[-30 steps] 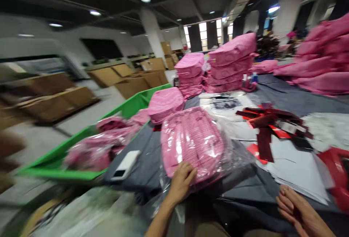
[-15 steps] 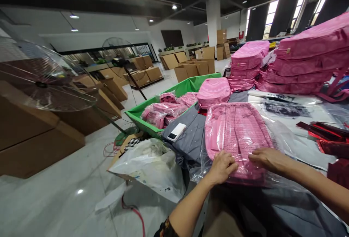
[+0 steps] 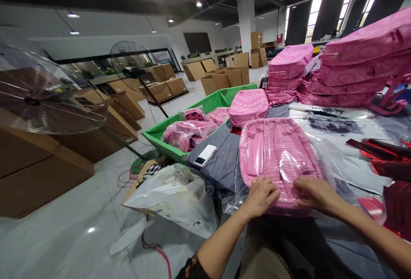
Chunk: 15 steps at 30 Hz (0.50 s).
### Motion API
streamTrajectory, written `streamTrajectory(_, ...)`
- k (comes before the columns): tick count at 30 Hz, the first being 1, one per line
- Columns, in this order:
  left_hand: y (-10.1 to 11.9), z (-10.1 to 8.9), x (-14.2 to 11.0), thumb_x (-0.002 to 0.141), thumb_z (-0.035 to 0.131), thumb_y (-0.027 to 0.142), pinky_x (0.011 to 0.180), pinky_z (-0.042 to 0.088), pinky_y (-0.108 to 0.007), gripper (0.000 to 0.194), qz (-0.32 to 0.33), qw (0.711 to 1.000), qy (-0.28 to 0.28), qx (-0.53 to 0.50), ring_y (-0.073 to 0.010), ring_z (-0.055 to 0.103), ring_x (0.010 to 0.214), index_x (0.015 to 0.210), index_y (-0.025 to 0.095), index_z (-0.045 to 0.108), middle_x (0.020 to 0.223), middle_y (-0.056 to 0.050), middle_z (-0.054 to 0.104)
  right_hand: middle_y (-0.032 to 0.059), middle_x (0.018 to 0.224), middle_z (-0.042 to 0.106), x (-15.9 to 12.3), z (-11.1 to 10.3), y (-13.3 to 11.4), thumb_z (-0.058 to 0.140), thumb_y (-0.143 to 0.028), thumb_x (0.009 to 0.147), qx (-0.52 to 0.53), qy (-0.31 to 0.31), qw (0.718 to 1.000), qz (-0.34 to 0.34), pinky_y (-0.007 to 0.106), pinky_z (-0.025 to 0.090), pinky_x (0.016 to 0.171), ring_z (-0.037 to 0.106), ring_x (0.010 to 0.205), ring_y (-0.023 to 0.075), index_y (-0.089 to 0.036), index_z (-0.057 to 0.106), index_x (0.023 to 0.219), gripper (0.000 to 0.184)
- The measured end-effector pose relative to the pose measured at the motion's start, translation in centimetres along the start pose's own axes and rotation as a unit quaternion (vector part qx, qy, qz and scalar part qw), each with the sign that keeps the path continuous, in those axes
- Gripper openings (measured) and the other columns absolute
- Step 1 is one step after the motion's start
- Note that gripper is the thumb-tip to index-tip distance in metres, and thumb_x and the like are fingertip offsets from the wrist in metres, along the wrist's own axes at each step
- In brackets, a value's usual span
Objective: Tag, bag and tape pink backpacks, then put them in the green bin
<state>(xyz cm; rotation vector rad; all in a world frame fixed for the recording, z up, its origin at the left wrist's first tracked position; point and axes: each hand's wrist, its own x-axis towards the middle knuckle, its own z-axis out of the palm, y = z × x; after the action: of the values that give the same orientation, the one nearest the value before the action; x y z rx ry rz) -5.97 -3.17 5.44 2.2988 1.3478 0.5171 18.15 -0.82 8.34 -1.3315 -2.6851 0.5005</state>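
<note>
A pink backpack in a clear plastic bag (image 3: 279, 155) lies flat on the grey-covered table (image 3: 221, 163) in front of me. My left hand (image 3: 261, 195) grips the near edge of the bagged backpack, fingers curled on the plastic. My right hand (image 3: 313, 192) pinches the same near edge just to the right. A white phone (image 3: 205, 155) lies on the grey cloth to the left of the bag.
A green bin (image 3: 160, 135) at the table's left holds several bagged pink backpacks. Another pink backpack (image 3: 248, 107) and tall pink stacks (image 3: 356, 69) stand behind. Red tags (image 3: 385, 159) lie right. A white plastic sack (image 3: 173, 195), fans and cardboard boxes (image 3: 38, 163) occupy the floor left.
My right hand came up from the table edge onto the bagged backpack beside my left hand. My view swung left, then steadied; both hands now pinch the near edge slightly tighter.
</note>
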Motion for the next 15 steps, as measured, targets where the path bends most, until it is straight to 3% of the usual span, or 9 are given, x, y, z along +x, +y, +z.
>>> streamTrajectory(3,-0.6,-1.0,-1.2,0.098,0.065,0.044,0.101,0.041,-0.038,0.024,0.072,0.997,0.016,0.002,-0.0226,0.054,0.115,0.094,0.022,0.073,0.117,-0.005,0.068,-0.0007,0.072,0.061,0.9,0.5,0.7,0.072,-0.046,0.078,0.011,-0.017,1.000,-0.006,0.030,0.027,0.058,0.055,0.065,0.0183,-0.024,0.054,0.077,0.028)
streamTrajectory(6,-1.9,-2.5,-3.1,0.090,0.074,0.047,0.113,0.034,-0.045,0.026,0.121,0.990,0.054,0.039,-0.0271,0.046,0.133,0.097,0.022,0.071,0.135,-0.007,0.064,-0.0011,0.071,0.061,1.0,0.9,1.9,0.068,-0.055,0.082,0.026,-0.023,0.999,-0.026,0.030,0.028,0.058,0.053,0.062,0.0172,-0.024,0.054,0.076,0.035)
streamTrajectory(10,-3.9,-3.9,-4.5,0.096,0.069,0.036,0.112,0.031,-0.046,0.015,0.081,0.989,0.091,0.086,-0.0242,0.050,0.131,0.091,0.022,0.069,0.126,-0.005,0.069,0.0002,0.075,0.062,1.3,1.8,3.1,0.058,-0.068,0.088,0.049,0.002,0.998,-0.049,0.031,0.030,0.061,0.054,0.065,0.0184,-0.024,0.053,0.077,0.046)
streamTrajectory(13,-4.8,-3.7,-3.7,0.101,0.062,0.031,0.110,0.032,-0.046,0.014,0.064,0.989,0.075,0.112,-0.0210,0.059,0.119,0.093,0.021,0.069,0.118,-0.004,0.072,0.0007,0.074,0.062,1.4,2.1,3.0,0.059,-0.070,0.087,0.055,0.020,0.997,-0.046,0.032,0.033,0.060,0.055,0.064,0.0192,-0.024,0.054,0.076,0.048)
streamTrajectory(15,-5.1,-3.3,-3.0,0.104,0.055,0.029,0.107,0.035,-0.045,0.017,0.063,0.990,0.056,0.112,-0.0185,0.064,0.108,0.098,0.020,0.067,0.115,-0.005,0.072,0.0026,0.077,0.065,0.2,2.4,2.6,0.060,-0.069,0.087,0.074,0.080,0.993,-0.045,0.034,0.039,0.061,0.059,0.067,0.0214,-0.025,0.059,0.079,0.044)
